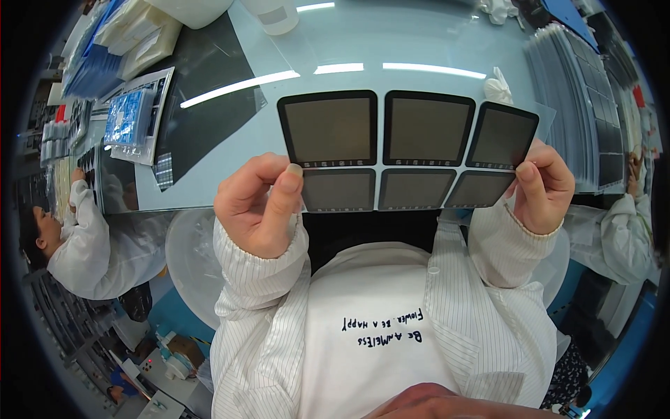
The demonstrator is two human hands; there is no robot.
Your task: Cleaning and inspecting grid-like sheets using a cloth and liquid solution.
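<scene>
Stretched between my two hands is a thin clear sheet with dark, black-framed rectangular panels [427,129] in two rows. The upper panels have bold black borders; the lower row looks thinner and greyer. My left hand [259,202] pinches the sheet's left edge between thumb and bent fingers. At the opposite edge, my right hand [546,187] grips it the same way, thumb on top. The sheet is held raised over the near edge of the glossy pale table [335,84], spread out and slightly bowed at the right. My fingertips beneath it are hidden.
At the right stands a tall stack of similar panel sheets [565,105], with a crumpled white bundle [497,87] beside it. Blue wrapped packs [128,117] lie at the left, near piled folders [139,42]. A translucent tub [274,15] stands at the back. A co-worker [91,241] sits left.
</scene>
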